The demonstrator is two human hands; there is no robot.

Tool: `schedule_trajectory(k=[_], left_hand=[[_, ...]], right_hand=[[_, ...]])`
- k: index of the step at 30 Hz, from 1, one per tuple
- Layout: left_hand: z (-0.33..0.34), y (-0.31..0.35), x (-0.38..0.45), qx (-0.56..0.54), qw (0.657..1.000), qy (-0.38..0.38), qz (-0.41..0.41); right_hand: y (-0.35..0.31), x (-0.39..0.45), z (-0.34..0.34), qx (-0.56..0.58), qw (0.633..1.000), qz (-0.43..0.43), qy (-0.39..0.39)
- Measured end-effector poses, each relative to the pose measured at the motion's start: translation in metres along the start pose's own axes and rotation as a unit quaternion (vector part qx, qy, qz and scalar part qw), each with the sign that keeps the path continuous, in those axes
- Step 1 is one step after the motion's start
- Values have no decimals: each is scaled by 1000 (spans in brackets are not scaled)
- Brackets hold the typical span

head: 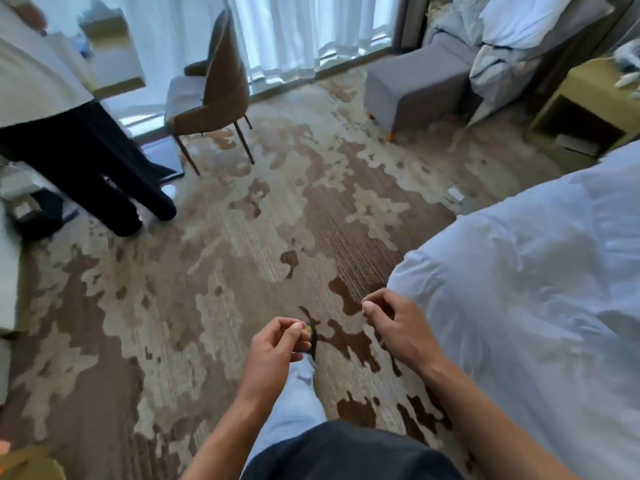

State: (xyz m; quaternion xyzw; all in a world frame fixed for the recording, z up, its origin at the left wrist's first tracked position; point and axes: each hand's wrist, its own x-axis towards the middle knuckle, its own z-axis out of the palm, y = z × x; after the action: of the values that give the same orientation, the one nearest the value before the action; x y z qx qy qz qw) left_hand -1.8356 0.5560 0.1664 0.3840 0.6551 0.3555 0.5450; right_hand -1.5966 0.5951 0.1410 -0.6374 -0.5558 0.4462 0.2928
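A person's two bare hands hang over the patterned carpet [242, 271] of a hotel room, seen from a head-worn camera. The left hand [277, 344], at 6 o'clock, has its fingers curled inward with the thumb tip against the forefinger; whether anything is pinched there cannot be told. The right hand [394, 323], toward 5 o'clock, shows loosely curled fingers holding nothing and sits just beside the near corner of the white duvet [519, 299], not touching it. The duvet fills the frame from 3 to 5 o'clock. Below the left hand a leg in pale trousers [298, 393] points forward. A brown chair [214, 88] stands at 11 o'clock, a grey ottoman [412, 84] at 1 o'clock and white curtains [294, 29] at 12. A second person's dark-trousered legs [86, 161] stand at 10 o'clock.
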Motion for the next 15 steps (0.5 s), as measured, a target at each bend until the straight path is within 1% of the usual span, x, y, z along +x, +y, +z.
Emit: schedule_trajectory(k=[3,6,10,13,15], left_hand=[[20,57,97,17,997,-79,14],[61,115,175,52,983,-176,22],[135,182,259,89,951,-294,32],[194,224,318,110,928,-353,45],[233,249,358,114,916,-383,35]], right_hand=[[-12,58,-13,-4,996,63,70],[-19,102,-33,13,982,127,141],[-15,148,-67,42,949,199,242],[-1,187,-91,67,921,241,299],[13,223,-109,85,904,262,326]])
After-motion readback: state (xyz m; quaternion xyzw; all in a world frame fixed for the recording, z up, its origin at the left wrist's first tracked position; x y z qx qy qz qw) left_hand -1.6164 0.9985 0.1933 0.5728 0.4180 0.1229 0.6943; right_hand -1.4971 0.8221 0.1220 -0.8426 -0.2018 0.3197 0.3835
